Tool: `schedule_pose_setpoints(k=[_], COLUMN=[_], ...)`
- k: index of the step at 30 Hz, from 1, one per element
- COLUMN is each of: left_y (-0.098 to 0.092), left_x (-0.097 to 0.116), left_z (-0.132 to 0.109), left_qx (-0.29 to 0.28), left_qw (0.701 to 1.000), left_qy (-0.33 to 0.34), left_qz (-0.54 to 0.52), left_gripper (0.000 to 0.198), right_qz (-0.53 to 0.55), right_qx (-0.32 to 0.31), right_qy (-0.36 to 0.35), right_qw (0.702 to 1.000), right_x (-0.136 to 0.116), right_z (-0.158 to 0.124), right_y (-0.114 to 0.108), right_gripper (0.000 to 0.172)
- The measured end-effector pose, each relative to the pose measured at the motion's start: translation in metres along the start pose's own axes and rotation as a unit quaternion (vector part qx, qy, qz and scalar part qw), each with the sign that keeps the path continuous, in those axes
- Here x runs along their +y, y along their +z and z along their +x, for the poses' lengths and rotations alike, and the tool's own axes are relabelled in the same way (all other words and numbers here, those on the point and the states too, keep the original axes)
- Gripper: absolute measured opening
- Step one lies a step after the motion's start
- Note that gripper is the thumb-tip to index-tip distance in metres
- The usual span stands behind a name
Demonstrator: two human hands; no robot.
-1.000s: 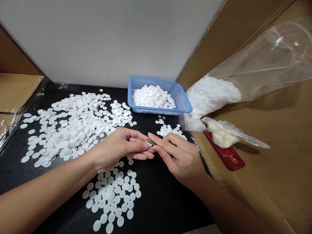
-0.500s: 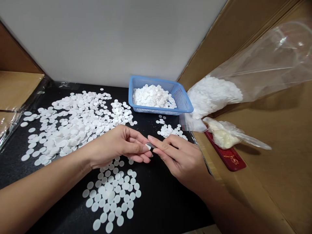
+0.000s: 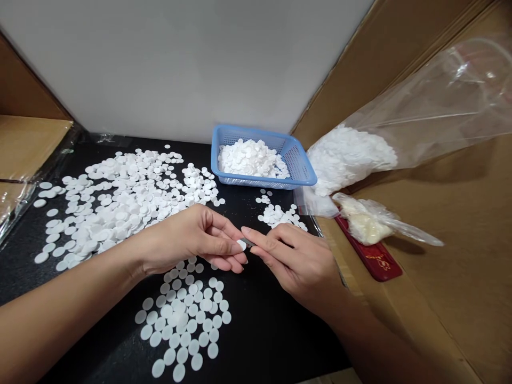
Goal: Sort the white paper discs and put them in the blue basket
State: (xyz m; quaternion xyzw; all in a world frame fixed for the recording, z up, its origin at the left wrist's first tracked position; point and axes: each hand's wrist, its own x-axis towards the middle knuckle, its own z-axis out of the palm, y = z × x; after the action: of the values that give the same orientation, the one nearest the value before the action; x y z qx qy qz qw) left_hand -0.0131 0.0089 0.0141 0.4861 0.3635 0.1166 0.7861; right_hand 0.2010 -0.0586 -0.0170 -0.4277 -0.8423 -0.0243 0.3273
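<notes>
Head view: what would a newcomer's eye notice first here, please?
The wide scatter of white discs on the left of the black surface stands out first. At the back is a blue basket heaped with similar discs. Centrally, the left hand pinches one disc near a thin grey tool in the right hand.

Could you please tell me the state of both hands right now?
Left hand: closed, pinching a small white disc.
Right hand: closed, holding a thin grey tool close to the disc.

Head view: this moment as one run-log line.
left hand: pinching white disc | right hand: holding thin grey tool beside disc | perforated blue basket: holding heaped white discs
</notes>
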Motion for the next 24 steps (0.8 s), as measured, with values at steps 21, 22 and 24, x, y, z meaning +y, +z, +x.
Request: schedule_pose_setpoints(k=[21, 22, 24], left_y=[0.006, 0.007, 0.008], left_x=[0.001, 0.000, -0.006], left_z=[-0.001, -0.003, -0.011], left_qx=[0.006, 0.008, 0.017], left_qw=[0.999, 0.999, 0.999], left_qy=[0.051, 0.048, 0.045], left_qz=[-0.015, -0.018, -0.015], left_gripper=[0.007, 0.007, 0.009], right_qz=[-0.109, -0.127, -0.156], right_qx=[-0.146, -0.162, -0.182], right_qy=[0.165, 0.163, 0.154], right_qw=[0.969, 0.965, 0.958], right_x=[0.021, 0.021, 0.023], right_z=[-0.006, -0.006, -0.007], right_y=[0.029, 0.032, 0.037], right_gripper=[0.035, 0.034, 0.033])
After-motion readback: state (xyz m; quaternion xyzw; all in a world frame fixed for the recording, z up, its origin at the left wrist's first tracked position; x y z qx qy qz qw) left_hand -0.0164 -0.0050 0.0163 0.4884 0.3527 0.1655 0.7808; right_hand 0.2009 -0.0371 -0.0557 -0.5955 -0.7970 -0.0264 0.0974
